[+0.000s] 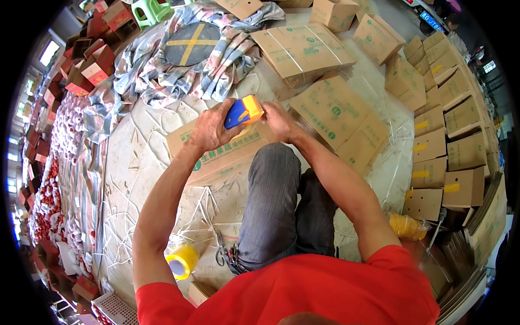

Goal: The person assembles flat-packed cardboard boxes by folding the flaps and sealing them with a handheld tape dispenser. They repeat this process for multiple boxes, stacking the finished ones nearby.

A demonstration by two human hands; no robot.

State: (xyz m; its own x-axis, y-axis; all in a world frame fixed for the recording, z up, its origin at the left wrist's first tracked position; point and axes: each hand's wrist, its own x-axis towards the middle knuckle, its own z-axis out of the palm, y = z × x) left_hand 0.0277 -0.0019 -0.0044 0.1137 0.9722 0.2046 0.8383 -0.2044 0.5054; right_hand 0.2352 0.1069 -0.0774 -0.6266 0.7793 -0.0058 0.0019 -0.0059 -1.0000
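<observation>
My left hand (213, 128) is wrapped round a blue and orange tape dispenser (244, 111), held up in front of my knees. At the dispenser's orange end, my right hand (279, 122) has its fingers curled and pressed together; whatever they pinch is too small to make out. Below both hands a brown cardboard box (227, 162) with green print lies on the floor, partly covered by my hands and knee. To its right lie flattened cartons (341, 116) in a stack.
A yellow tape roll (183, 261) and scissors (221, 250) are by my left side. White straps (122, 216) litter the floor. Stacked cartons (430, 130) line the right; a strapped carton bundle (300, 50) and a crumpled striped sheet (146, 65) lie ahead. Red boxes (97, 64) stand left.
</observation>
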